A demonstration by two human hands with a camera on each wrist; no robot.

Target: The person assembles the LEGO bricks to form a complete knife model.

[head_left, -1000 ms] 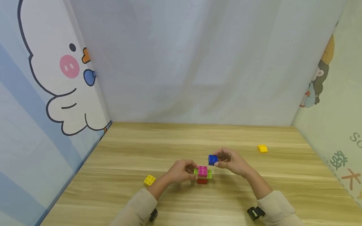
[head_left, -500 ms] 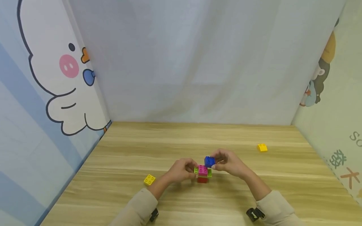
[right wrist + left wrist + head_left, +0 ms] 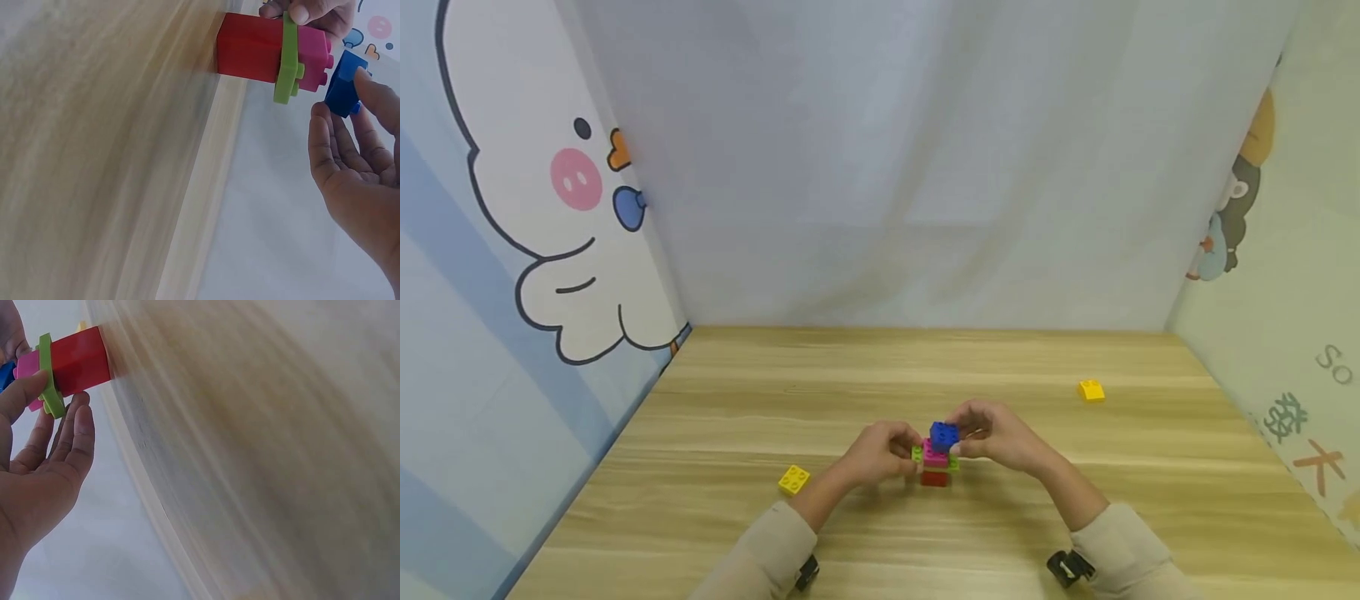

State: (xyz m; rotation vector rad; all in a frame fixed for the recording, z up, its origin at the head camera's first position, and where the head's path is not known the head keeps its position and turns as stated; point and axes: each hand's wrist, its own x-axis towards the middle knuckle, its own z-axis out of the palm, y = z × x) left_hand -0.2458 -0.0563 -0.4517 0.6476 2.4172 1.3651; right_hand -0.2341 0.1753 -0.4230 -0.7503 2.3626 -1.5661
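Note:
A small stack of toy bricks stands on the table: a red brick (image 3: pixel 250 47) at the bottom, a thin lime-green plate (image 3: pixel 288 59) over it and a pink brick (image 3: pixel 312 59) on top. My left hand (image 3: pixel 877 454) pinches the left end of the green plate between thumb and fingers. Between the thumb and fingers of my right hand (image 3: pixel 1002 437) is a blue brick (image 3: pixel 943 436), held just above the pink one. In the right wrist view the blue brick (image 3: pixel 345 84) is tilted, with a narrow gap between it and the pink studs.
A yellow brick (image 3: pixel 793 480) lies on the wooden table (image 3: pixel 850 375) left of my left forearm. Farther back on the right is another yellow brick (image 3: pixel 1092 391), with a sloped face. A pale curtain (image 3: pixel 880 208) hangs behind the table, with printed cloth at both sides.
My right hand has moved the blue brick left, from beside the stack to over the pink brick. The left hand has kept its hold on the green plate.

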